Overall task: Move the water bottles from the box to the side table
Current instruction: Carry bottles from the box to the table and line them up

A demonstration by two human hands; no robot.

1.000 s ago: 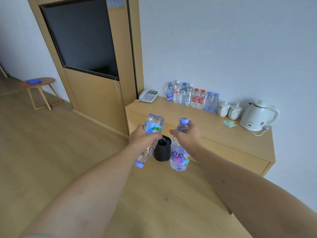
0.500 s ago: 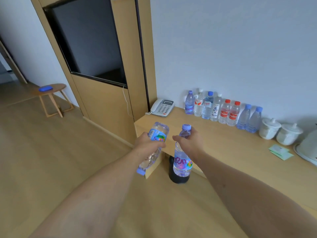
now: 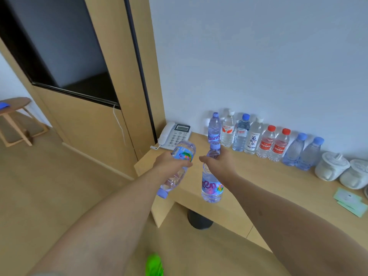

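The left hand (image 3: 171, 164) has its grip clenched around the middle of a purple-capped water bottle (image 3: 177, 170), which is tipped over so its cap points down toward 7 o'clock and its base rises toward 1 o'clock. The right hand (image 3: 221, 164) has its grip closed on the neck of a second purple-capped bottle (image 3: 211, 184), which hangs upright beneath the fingers, its purple label facing the camera. Both bottles are in the air over the near left corner of the wooden tabletop (image 3: 268, 182), close beside each other but not touching. Along the wall at 1 o'clock from the hands, a row of eight water bottles (image 3: 262, 140) stands on the tabletop, with purple, white, blue and red caps. A white telephone (image 3: 176, 134) sits at 11 o'clock from the hands, at the tabletop's left end. Two white lidded cups (image 3: 342, 172) stand at 3 o'clock, just right of the row, and green paper slips (image 3: 350, 202) lie nearer the front edge. A black bin (image 3: 199, 220) stands on the floor under the tabletop.
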